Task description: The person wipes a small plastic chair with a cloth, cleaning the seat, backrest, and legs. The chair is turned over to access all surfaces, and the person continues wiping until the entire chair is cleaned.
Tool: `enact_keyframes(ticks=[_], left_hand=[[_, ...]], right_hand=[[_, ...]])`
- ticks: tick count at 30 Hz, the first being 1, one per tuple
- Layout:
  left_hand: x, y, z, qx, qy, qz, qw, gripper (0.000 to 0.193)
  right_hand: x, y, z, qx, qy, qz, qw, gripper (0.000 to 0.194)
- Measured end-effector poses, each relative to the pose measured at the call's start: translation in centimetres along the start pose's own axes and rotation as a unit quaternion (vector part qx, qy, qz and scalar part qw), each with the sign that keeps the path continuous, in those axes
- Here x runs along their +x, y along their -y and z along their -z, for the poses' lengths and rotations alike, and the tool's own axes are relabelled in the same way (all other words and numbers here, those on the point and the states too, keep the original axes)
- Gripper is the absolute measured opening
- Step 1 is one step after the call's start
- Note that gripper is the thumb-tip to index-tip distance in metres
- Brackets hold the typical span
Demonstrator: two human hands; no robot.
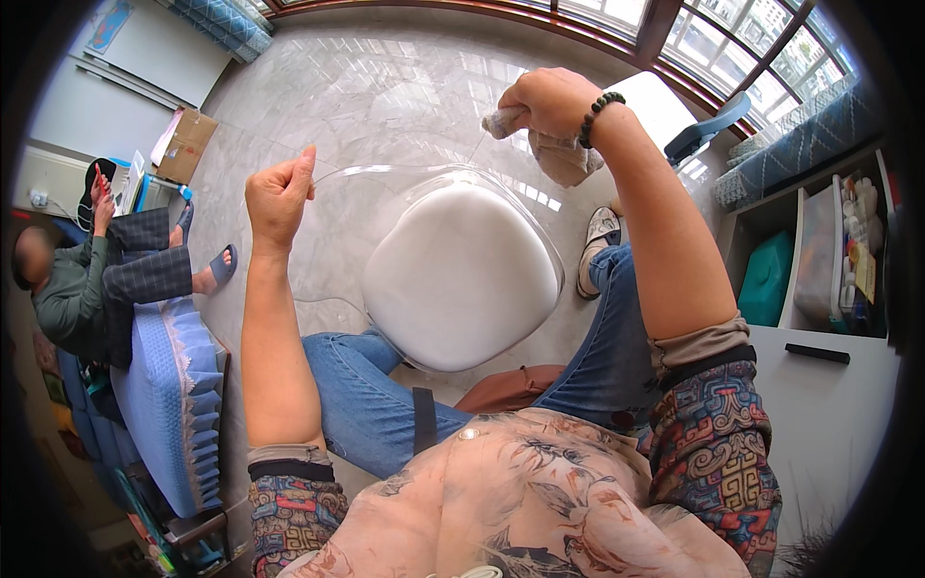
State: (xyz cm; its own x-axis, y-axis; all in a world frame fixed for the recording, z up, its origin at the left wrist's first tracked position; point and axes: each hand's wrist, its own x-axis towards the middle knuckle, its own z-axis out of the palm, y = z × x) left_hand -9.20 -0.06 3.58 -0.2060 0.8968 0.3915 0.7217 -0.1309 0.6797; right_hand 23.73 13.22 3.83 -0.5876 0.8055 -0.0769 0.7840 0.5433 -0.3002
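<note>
Between my knees is a chair with a white seat pad (462, 278) and a clear plastic frame (433, 170). My left hand (280, 196) is curled around a see-through part of that frame, left of the seat; the thin plastic is hard to make out there. Up and to the right, my right hand (553, 105) clutches a bunched greyish cloth (564, 157). One end of the cloth pokes out past my fingers, and the rest hangs below my palm. The cloth appears apart from the chair.
At the left a seated person (79, 289) holds a red phone, beside a blue quilted cover (162, 404). A cardboard box (186, 144) stands on the tiled floor. To the right are a white table or seat (647, 101) and a cabinet (816, 397) with a teal box (766, 278).
</note>
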Motion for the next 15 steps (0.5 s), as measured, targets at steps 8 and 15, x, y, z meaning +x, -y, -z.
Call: enact_keyframes(ticks=[8, 15], left_hand=[[0.2, -1.5, 0.2, -0.004, -0.071, 0.021, 0.997, 0.050], [0.8, -0.6, 0.1, -0.015, -0.096, 0.008, 0.995, 0.052]], right_hand=[[0.2, -1.4, 0.1, -0.019, -0.052, 0.010, 0.998, 0.024], [0.0, -0.6, 0.6, -0.010, -0.023, -0.002, 1.000, 0.023]])
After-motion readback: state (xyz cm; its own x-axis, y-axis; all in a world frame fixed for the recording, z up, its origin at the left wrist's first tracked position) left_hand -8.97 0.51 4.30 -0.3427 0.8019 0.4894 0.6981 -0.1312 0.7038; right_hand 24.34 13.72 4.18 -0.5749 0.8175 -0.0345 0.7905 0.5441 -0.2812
